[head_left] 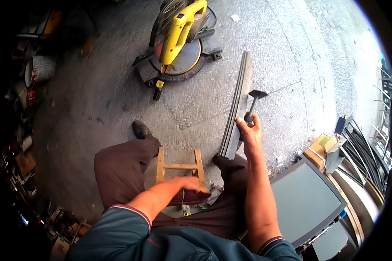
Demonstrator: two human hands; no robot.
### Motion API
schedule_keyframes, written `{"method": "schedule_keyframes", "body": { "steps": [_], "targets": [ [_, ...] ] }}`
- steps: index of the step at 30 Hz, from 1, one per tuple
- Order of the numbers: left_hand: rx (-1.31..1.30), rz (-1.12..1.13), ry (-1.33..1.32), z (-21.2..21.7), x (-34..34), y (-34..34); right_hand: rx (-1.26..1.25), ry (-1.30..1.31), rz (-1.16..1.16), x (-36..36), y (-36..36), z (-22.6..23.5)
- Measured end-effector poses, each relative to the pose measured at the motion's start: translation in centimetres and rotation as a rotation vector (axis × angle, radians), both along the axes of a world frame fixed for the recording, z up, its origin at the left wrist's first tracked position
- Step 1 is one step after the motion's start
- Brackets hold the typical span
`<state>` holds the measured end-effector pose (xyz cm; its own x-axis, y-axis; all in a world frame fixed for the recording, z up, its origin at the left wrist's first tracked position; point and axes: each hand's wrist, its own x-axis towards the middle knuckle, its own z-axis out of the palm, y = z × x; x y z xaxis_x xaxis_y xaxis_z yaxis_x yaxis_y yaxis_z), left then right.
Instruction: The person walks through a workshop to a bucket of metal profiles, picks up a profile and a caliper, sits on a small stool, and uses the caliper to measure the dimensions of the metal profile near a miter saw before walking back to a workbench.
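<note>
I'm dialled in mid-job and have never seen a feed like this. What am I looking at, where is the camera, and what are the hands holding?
There is one picture, from a fisheye camera worn on a person's head, looking down; straight edges bend near the rim. No machine arms: the two bare forearms rising from the bottom are the wearer's own. The right hand grips a hammer and rests against long grey metal strips lying on the concrete floor. The left hand rests on a small wooden stool between the knees. Ahead on the floor stands a yellow mitre saw. At the right are a dark flat panel and stacked materials.
</note>
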<state>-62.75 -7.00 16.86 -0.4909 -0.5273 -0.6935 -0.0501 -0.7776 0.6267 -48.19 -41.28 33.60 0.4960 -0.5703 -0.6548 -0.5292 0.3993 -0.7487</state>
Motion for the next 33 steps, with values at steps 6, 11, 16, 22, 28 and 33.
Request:
{"method": "schedule_keyframes", "body": {
  "steps": [6, 11, 16, 22, 28, 33],
  "targets": [
    [-0.019, -0.156, 0.109, 1.4, 1.9, -4.7, -0.009, -0.051, 0.081, 5.5, -4.5, 0.2],
    [0.094, -0.016, 0.149, -3.4, -0.7, -1.2, -0.036, -0.109, 0.142, 6.0, -4.4, -0.8],
    [0.149, -0.119, 0.223, -6.0, -0.6, 0.6, -0.053, -0.034, 0.162, 7.0, -4.7, -2.3],
    [0.317, -0.287, 0.446, -11.8, -3.1, 0.6, -0.103, -0.031, 0.108, 9.3, -4.4, -1.8],
    [0.111, -0.254, 0.141, -9.2, 5.3, -5.8, -0.172, -0.168, 0.136, 9.0, -3.7, 2.2],
    [-0.015, 1.132, -0.001, -4.8, 15.7, -11.3, -0.256, -0.237, 0.225, 5.5, -1.3, 5.7]
  ]
}}
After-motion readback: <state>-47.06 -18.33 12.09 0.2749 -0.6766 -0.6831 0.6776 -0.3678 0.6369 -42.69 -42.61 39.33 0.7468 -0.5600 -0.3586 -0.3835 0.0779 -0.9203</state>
